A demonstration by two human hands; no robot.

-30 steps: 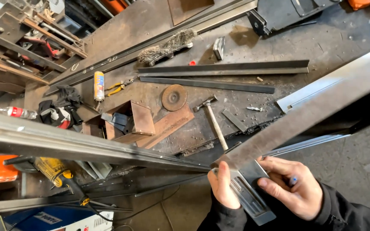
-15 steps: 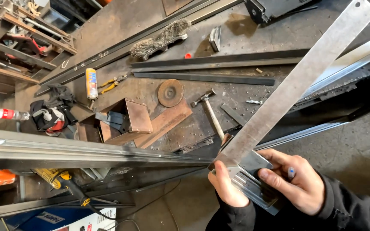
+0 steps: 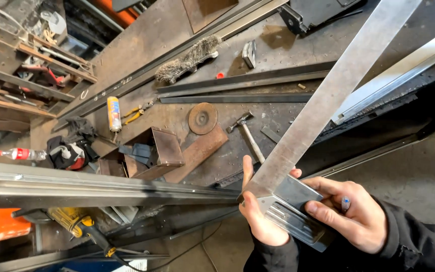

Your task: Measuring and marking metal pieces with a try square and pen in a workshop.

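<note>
Both my hands hold a large steel square [image 3: 323, 106] at its thick stock [image 3: 293, 214]. My left hand [image 3: 259, 219] grips the corner where the long blade meets the stock, thumb raised along the blade. My right hand [image 3: 351, 214] clasps the stock from the right, with a small blue marker tucked between its fingers. The blade runs up and to the right, out past the top edge. The square's corner sits against the end of a long steel profile [image 3: 86, 186] that stretches away to the left.
A rusty steel workbench [image 3: 177, 35] carries a hammer [image 3: 247, 133], a grinding disc [image 3: 202, 118], a wire brush [image 3: 187, 60], a spray can [image 3: 113, 113], pliers [image 3: 138, 113], flat bars [image 3: 242, 83] and a rusty box section [image 3: 162, 148]. A yellow power tool [image 3: 74, 224] lies below the profile.
The square's blade has swung from lying low and rightward to pointing steeply up and right. My hands keep the same hold on the stock, and the view has shifted slightly.
</note>
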